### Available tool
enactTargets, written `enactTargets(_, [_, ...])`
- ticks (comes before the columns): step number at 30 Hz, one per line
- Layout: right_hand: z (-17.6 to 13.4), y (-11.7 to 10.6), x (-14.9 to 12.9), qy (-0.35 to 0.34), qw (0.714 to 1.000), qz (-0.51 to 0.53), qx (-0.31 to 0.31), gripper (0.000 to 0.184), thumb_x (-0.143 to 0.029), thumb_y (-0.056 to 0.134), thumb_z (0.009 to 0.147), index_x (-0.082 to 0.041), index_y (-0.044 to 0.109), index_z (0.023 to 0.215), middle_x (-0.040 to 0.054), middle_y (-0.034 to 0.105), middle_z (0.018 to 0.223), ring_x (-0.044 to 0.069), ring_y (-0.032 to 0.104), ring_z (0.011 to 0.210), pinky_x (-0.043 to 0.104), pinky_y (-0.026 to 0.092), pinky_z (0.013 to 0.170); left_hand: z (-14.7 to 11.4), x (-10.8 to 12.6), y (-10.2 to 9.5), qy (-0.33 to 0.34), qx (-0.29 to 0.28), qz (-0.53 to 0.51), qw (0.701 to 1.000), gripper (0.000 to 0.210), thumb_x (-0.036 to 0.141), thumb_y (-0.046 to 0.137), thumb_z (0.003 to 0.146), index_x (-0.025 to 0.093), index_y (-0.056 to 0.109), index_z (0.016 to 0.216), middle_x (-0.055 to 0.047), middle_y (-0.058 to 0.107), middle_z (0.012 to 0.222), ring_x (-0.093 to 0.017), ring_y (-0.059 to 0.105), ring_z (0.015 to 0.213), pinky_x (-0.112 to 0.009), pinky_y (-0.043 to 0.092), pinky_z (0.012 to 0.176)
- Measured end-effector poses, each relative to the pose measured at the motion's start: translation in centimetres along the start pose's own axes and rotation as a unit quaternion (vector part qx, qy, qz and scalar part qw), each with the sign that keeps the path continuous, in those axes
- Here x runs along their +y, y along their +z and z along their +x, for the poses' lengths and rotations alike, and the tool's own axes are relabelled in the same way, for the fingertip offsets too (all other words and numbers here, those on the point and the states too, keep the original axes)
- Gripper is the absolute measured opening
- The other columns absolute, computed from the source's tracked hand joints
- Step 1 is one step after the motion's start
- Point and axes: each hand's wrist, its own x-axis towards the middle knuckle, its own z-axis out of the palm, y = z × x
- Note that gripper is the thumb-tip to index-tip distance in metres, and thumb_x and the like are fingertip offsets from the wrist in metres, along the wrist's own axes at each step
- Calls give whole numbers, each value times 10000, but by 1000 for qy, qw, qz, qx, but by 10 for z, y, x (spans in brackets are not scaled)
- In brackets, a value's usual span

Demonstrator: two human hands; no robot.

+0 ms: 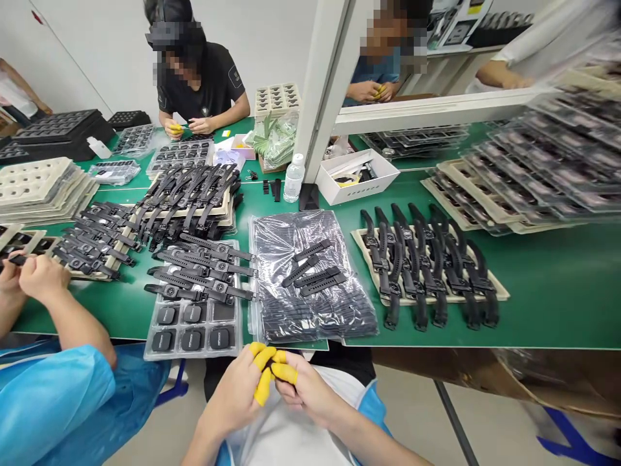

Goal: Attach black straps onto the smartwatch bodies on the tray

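Observation:
My left hand (241,390) and my right hand (306,389) meet at the table's front edge, in front of my body. Yellow finger cots cover several fingertips of both. The fingers of each are closed in a pinch around something small and dark, mostly hidden by them. Just beyond lies a clear plastic bag (315,310) packed with black watch straps, with several loose straps (317,279) on top. Left of the bag, a clear tray (151,353) carries square black watch bodies (193,338) in its front pockets and strapped watches (220,265) across its back part.
At right, a beige tray (499,292) bears rows of strapped watches, with stacked trays (528,175) behind. A bottle (294,178) and white box (356,188) stand beyond the bag. A co-worker's hands (41,275) are at left; another person (201,90) sits opposite.

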Motion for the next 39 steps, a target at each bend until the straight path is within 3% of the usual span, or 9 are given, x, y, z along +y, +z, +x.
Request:
enactTargets(4, [3, -5, 0, -114, 986, -120, 17, 423, -624, 675, 877, -222, 547, 905, -62, 541, 598, 100, 390, 484, 242, 308, 502, -6, -4, -1, -19, 5, -45, 999, 673, 161, 498, 997, 270, 296, 1629, -138, 604, 1471, -274, 622, 1336, -426, 584, 1073])
enactTargets(7, [1, -12, -7, -205, 919, -335, 30, 264, -475, 662, 941, -214, 625, 968, 26, 699, 879, 166, 578, 738, 286, 423, 684, -13, -12, -16, -30, 19, -33, 999, 727, 72, 407, 969, 295, 269, 1648, -101, 661, 1418, -240, 676, 1265, -383, 604, 1028])
enactTargets(10, [-1, -18, -21, -203, 840, -503, 15, 172, -354, 575, 999, -212, 665, 961, 28, 703, 862, 172, 567, 727, 291, 392, 673, -22, -27, -47, -51, 34, 37, 997, 631, 103, 437, 982, 279, 395, 1586, -69, 732, 1299, -218, 733, 1114, -335, 624, 935])
enactTargets(14, [3, -14, -38, -234, 768, -597, 16, 259, -310, 487, 1049, -198, 692, 936, 50, 660, 896, 171, 575, 727, 289, 388, 654, -29, -49, -93, -51, 0, 194, 980, 374, 89, 455, 962, 245, 695, 1203, -78, 757, 1136, -265, 695, 1016, -397, 587, 868])
enactTargets(22, [52, 10, -55, -232, 636, -730, 92, 232, -212, 467, 1053, -152, 645, 1190, 125, 729, 1061, 243, 687, 825, 322, 424, 687, 15, -89, -136, -106, -62, 238, 963, 292, 75, 419, 977, 203, 662, 1078, -79, 663, 1059, -245, 610, 975, -398, 496, 929])
enactTargets(27, [66, 8, -57, -221, 602, -760, 105, 208, -227, 509, 1055, -164, 644, 1200, 112, 716, 1068, 221, 696, 763, 304, 418, 630, 34, -111, -128, -78, -22, 274, 958, 268, 135, 418, 1018, 186, 677, 1065, -107, 610, 1107, -257, 579, 1036, -458, 490, 1002])
enactTargets(33, [45, -21, -58, -301, 611, -714, 161, 249, -319, 498, 1064, -195, 646, 1223, 102, 665, 1131, 195, 677, 733, 311, 486, 601, 13, -117, -120, -55, 126, 328, 935, 188, 221, 481, 1021, 167, 649, 1085, -170, 622, 1218, -326, 555, 1188, -557, 463, 1087])
enactTargets(36, [28, -55, -73, -343, 613, -658, 270, 306, -365, 489, 1059, -195, 630, 1270, 136, 649, 1209, 239, 690, 867, 350, 551, 707, -9, -117, -125, -82, 105, 345, 929, 199, 181, 483, 980, 171, 667, 1053, -160, 663, 1130, -328, 587, 1100, -474, 535, 939])
enactTargets(39, [14, -101, -91, -375, 566, -617, 398, 416, -421, 520, 1024, -150, 598, 1331, 207, 599, 1270, 353, 608, 1176, 488, 537, 976, -23, -118, -126, -113, 34, 369, 922, 311, 124, 507, 915, 183, 688, 1160, -158, 674, 1245, -339, 602, 1140, -459, 540, 908])
